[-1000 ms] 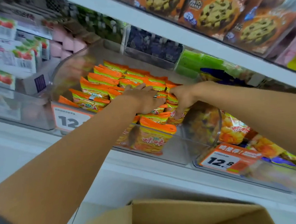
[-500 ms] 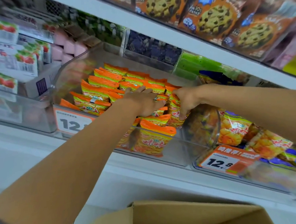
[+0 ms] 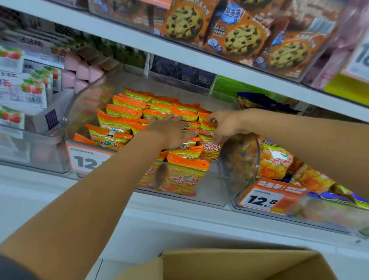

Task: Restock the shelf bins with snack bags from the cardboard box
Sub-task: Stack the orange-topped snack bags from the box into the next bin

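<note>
Shelf bin [image 3: 207,193] of clear plastic on the middle shelf, filled with orange snack bags [image 3: 122,113] standing in rows from front to back. One front bag [image 3: 185,179] leans against the bin's front wall. Two bare forearms reach up into the bin from below.

Left hand [image 3: 174,130]: palm down, fingers straight and close together, laid flat across the tops of the bags in the middle rows; it grips nothing.

Right hand [image 3: 227,123]: fingers curled downward with the thumb beneath, pinching the top of a right-row bag [image 3: 211,147] at the right end of the rows. The two hands lie near each other without touching.

Cardboard box [image 3: 242,264]: at the lower edge of the view, below the shelf, open at the top. A trace of orange packaging shows inside, too little to identify.

Left price tag [image 3: 87,162]: on the bin's front, partly hidden by the left forearm. Right price tag [image 3: 268,198]: reads 12.8, fixed to the neighbouring bin [image 3: 257,154], which holds yellow bags [image 3: 275,162].

Upper shelf: cookie packs [image 3: 244,37]. Far left: strawberry-printed boxes [image 3: 12,90].
</note>
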Available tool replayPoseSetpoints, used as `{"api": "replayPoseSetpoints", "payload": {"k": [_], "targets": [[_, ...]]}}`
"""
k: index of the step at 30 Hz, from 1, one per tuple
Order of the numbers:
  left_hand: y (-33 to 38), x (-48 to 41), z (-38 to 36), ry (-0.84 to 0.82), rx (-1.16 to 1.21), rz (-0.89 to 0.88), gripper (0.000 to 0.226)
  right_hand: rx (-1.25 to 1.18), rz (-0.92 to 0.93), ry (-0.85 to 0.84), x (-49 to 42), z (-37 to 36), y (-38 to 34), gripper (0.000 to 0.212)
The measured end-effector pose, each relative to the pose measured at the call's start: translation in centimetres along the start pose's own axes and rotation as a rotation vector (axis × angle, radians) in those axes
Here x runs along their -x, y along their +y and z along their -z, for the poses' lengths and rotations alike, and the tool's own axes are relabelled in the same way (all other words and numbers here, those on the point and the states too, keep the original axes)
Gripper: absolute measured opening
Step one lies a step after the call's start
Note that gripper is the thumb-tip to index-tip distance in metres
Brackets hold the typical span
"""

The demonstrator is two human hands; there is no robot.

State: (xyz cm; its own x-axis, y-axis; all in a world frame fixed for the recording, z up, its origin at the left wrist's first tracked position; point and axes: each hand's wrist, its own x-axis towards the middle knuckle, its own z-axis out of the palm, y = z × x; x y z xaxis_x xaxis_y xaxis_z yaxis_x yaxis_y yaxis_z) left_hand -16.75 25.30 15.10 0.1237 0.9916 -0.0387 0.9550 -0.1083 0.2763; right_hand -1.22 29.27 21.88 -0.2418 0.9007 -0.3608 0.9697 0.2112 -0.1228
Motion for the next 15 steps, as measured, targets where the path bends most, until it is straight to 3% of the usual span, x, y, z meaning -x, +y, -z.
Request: {"api": "replayPoseSetpoints", "payload": {"k": [2,4,6,10,15], "targets": [[0.2,0.4,0.3,0.048,0.049,-0.001,0.069,0.079,0.037,0.03,0.8,0.3,-0.2,0.079],[0.4,1.3,0.8,0.114,0.116,0.007,0.066,0.277,0.133,0.145,1.8,0.6,-0.4,0.072],[0.6,2.4,1.4,0.213,0.142,0.026,0.059,0.299,0.231,0.274,2.7,0.8,-0.3,0.058],[1.5,6.1,1.9,0.415,0.187,0.065,0.022,0.183,0.385,0.478,5.6,0.0,0.1,0.031],[5.3,13.0,1.5,0.395,0.214,0.081,0.003,-0.225,0.463,0.522,11.3,-3.7,2.0,0.018]]}}
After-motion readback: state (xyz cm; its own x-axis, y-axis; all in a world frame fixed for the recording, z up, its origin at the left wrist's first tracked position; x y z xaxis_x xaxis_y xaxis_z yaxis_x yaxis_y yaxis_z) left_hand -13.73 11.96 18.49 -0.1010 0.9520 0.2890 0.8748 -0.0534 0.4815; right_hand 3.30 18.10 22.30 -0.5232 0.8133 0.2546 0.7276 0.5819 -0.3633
